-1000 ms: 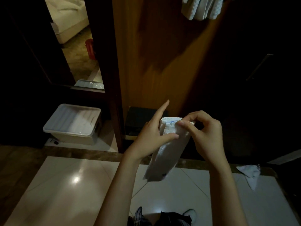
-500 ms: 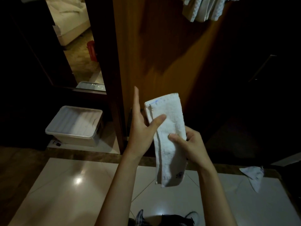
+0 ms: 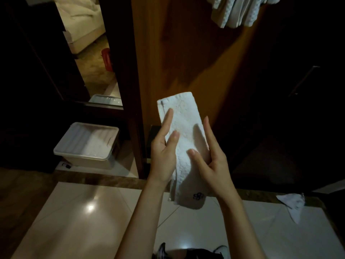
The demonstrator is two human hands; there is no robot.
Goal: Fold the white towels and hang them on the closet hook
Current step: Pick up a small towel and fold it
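Towel folded into a long narrow strip stands nearly upright in the air before the wooden closet panel, held between both hands above the pale tiled floor. Its lower end carries a small dark embroidered mark and hangs free below the wrists. The left hand lies along the strip's left edge with fingers straight and close together, the forefinger and thumb resting flat on the front face of the cloth. The right hand cups the strip from the right side: its thumb presses on the front near the middle, while its long fingers run up behind the right edge, so the cloth is pinched between them. At the top of the view, more white towels hang down against the closet; the hook itself cannot be seen. A further crumpled white cloth lies on the floor well to the right. A lidded plastic bin sits on the floor to the left, beside the dark door frame.
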